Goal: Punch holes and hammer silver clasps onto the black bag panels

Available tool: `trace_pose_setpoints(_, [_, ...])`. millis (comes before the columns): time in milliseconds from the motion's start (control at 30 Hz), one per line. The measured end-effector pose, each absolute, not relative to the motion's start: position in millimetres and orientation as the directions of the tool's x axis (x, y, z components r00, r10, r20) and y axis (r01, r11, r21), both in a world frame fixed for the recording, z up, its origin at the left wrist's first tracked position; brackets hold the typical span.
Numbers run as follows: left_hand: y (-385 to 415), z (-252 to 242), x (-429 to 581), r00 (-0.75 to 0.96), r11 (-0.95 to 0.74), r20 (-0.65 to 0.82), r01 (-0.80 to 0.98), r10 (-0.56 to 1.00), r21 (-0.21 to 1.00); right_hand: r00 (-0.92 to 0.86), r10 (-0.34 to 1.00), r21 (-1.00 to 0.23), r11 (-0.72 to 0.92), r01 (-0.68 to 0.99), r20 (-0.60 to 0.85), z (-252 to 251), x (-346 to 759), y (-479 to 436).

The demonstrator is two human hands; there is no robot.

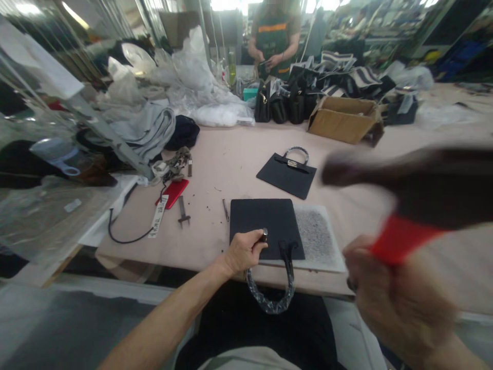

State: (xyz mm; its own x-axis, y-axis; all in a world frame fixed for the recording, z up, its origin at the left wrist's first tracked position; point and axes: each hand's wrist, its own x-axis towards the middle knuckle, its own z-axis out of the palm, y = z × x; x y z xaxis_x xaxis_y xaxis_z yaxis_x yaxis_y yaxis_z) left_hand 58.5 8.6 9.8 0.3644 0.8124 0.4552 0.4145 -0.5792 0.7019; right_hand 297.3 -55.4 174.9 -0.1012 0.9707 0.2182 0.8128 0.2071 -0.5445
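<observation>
View from wearer's head — forward and down across worktable (223, 159); right hand (400, 298) close up.

On a worktable (227, 154), a bag panel (254, 216) lies at the near edge, over a slab (319, 236) that juts out to its right; the panel's handle (271, 306) overhangs the edge. Behind it, slightly right, lies a second panel (287, 177). A rod (225, 210), a hand tool (183, 213) and a tag (158, 218) lie leftward (in that order). At the back, bags (283, 105) stand left of a carton (342, 122), a person (275, 43) behind them
</observation>
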Motion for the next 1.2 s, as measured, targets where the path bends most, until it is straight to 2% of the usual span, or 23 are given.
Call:
trace_pose_setpoints(67, [9, 9, 59, 0.358, -0.59, 0.472, 0.426, 0.806, 0.685, -0.255, 0.959, -0.498, 0.281, 0.82, 0.122, 173, 297, -53])
trace_pose_setpoints(133, [9, 9, 60, 0.353, -0.596, 0.482, 0.433, 0.802, 0.676, -0.323, 0.937, -0.453, 0.348, 0.821, 0.134, 176, 296, -51])
trace_pose_setpoints(167, [9, 9, 60, 0.353, -0.595, 0.48, 0.433, 0.803, 0.677, -0.298, 0.935, -0.436, 0.354, 0.827, 0.194, 179, 296, -52])
trace_pose_setpoints(267, [9, 10, 59, 0.367, -0.584, 0.458, 0.418, 0.809, 0.696, -0.056, 0.881, -0.411, 0.275, 0.869, 0.471, 183, 294, -55])
trace_pose_setpoints(300, [9, 10, 58, 0.372, -0.579, 0.45, 0.415, 0.812, 0.702, -0.043, 0.866, -0.397, 0.271, 0.877, 0.497, 180, 295, -56])
trace_pose_setpoints(367, [8, 9, 58, 0.369, -0.571, 0.443, 0.412, 0.817, 0.71, -0.191, 0.9, -0.354, 0.339, 0.872, 0.392, 170, 296, -58])
trace_pose_setpoints(433, [8, 9, 58, 0.354, -0.559, 0.439, 0.417, 0.826, 0.717, -0.359, 0.916, -0.349, 0.4, 0.847, 0.177, 158, 300, -57])
trace_pose_setpoints(467, [8, 9, 58, 0.346, -0.554, 0.438, 0.421, 0.83, 0.718, -0.368, 0.925, -0.366, 0.377, 0.851, 0.096, 154, 303, -54])
trace_pose_setpoints(633, [8, 12, 58, 0.347, -0.54, 0.423, 0.404, 0.837, 0.738, -0.108, 0.994, -0.488, 0.081, 0.869, -0.029, 131, 307, -24])
trace_pose_setpoints(733, [7, 18, 58, 0.357, -0.521, 0.398, 0.385, 0.845, 0.762, -0.03, 0.988, -0.457, -0.043, 0.889, -0.151, 103, 299, 4])
trace_pose_setpoints(900, [2, 27, 57, 0.322, -0.469, 0.356, 0.42, 0.877, 0.777, 0.046, 0.97, -0.372, -0.134, 0.918, -0.237, 64, 283, 35])
trace_pose_setpoints(1100, [-6, 21, 57, 0.292, -0.544, 0.46, 0.428, 0.839, 0.721, 0.116, 0.952, -0.381, -0.222, 0.897, -0.282, 54, 282, 39])
trace_pose_setpoints(1200, [-7, 20, 57, 0.242, -0.53, 0.472, 0.431, 0.848, 0.73, 0.129, 0.946, -0.373, -0.239, 0.896, -0.297, 52, 282, 39])
